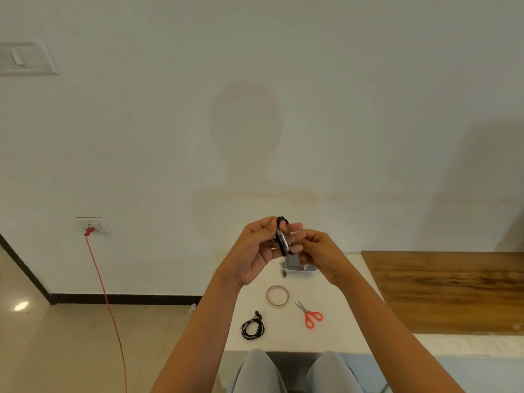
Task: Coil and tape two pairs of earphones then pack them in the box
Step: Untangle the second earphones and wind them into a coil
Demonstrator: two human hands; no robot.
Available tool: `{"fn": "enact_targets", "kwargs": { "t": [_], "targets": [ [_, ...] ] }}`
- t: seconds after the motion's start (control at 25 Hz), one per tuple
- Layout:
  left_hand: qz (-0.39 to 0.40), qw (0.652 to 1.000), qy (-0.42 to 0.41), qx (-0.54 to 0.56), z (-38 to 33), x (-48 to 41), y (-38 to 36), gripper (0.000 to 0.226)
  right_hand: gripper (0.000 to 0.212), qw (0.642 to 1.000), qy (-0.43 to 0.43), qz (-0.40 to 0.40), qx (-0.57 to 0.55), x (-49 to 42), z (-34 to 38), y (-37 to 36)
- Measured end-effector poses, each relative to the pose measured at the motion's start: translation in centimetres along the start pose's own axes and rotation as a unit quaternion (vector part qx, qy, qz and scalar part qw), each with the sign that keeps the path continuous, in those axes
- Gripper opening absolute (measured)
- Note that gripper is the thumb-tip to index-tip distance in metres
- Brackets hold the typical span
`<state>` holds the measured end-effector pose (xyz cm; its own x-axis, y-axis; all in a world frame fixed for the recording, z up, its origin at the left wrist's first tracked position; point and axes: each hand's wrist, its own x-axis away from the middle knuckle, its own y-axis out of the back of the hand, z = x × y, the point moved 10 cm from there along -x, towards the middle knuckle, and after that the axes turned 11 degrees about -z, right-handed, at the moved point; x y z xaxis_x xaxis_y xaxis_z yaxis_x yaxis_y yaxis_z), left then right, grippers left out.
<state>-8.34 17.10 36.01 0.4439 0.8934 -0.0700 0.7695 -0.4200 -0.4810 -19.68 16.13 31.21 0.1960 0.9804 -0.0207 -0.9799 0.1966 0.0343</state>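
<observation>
I hold a coiled pair of black earphones (282, 235) up in front of me, above the white table (340, 333). My left hand (256, 251) grips the coil from the left. My right hand (319, 251) pinches it from the right, where a strip of clear tape seems to sit. A second coiled black pair of earphones (252, 328) lies on the table near its front edge. The tape roll (277, 296) lies flat behind it. The grey box (297, 265) stands further back, partly hidden by my hands.
Red-handled scissors (309, 315) lie right of the tape roll. A wooden board (448, 290) covers the table's right part. A red cable (106, 296) hangs from a wall socket (92, 224) to the floor on the left. My knees (292, 373) show below the table edge.
</observation>
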Motion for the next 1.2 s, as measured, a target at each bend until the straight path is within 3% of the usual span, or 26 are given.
{"fn": "enact_targets", "kwargs": {
  "t": [0.24, 0.52, 0.6, 0.84, 1.2],
  "targets": [
    [-0.064, 0.991, -0.060, -0.105, -0.3, -1.9, 2.0, 0.024, 0.024, 0.999, -0.038, 0.007, 0.011, 4.7, -1.4, -1.3],
    [-0.065, 0.933, -0.110, -0.335, -0.4, -1.9, 1.5, 0.025, 0.021, 0.993, -0.017, -0.013, 0.113, 5.6, 1.8, 0.0],
    [-0.062, 0.932, -0.115, -0.338, -0.6, -1.9, 1.4, 0.023, 0.020, 0.987, 0.000, -0.017, 0.157, 5.4, 2.9, 0.6],
    [-0.079, 0.948, -0.130, -0.279, -2.4, -1.7, 2.0, 0.021, 0.014, 0.996, -0.057, -0.044, 0.061, 5.1, 2.2, 1.7],
    [-0.095, 0.961, -0.122, -0.227, -2.2, -2.2, 3.5, 0.027, 0.021, 0.993, -0.090, -0.054, 0.049, 4.7, 0.2, 1.3]
  ]
}}
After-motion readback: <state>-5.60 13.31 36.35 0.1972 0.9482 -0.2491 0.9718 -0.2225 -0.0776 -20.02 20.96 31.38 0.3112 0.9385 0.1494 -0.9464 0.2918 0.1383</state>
